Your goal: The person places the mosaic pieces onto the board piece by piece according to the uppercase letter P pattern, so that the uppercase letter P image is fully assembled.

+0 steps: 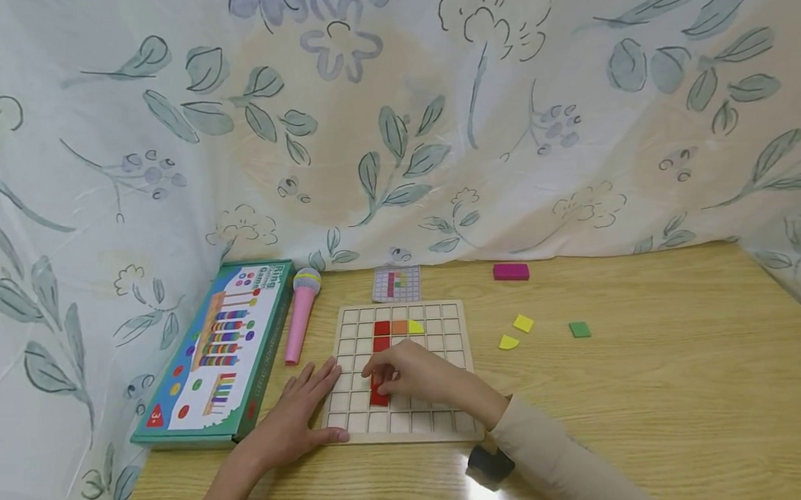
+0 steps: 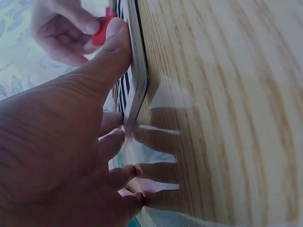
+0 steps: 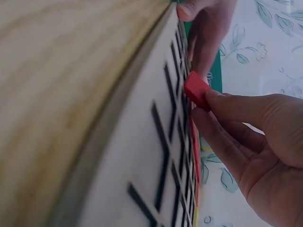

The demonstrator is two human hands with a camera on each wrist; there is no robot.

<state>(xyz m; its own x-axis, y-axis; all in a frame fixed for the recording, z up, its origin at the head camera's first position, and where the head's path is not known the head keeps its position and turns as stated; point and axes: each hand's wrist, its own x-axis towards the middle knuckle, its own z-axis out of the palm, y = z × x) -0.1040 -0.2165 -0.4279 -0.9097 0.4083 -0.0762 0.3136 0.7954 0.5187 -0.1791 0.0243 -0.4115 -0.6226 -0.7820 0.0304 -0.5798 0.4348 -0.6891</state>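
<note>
Presently | right hand (image 1: 418, 371) pinches red tile (image 3: 196, 90) | left hand (image 1: 290, 423) spread, touching grid board (image 1: 419, 422)

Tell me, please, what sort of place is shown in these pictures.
Probably a play table, perhaps indoors: a grid board with coloured tiles and a game box lie on it, and a floral cloth hangs behind.

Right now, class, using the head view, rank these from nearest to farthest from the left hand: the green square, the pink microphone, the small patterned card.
1. Pink microphone: just beyond the left hand, left of the grid board.
2. Small patterned card: behind the board's far edge.
3. Green square: well off to the board's right.
</note>
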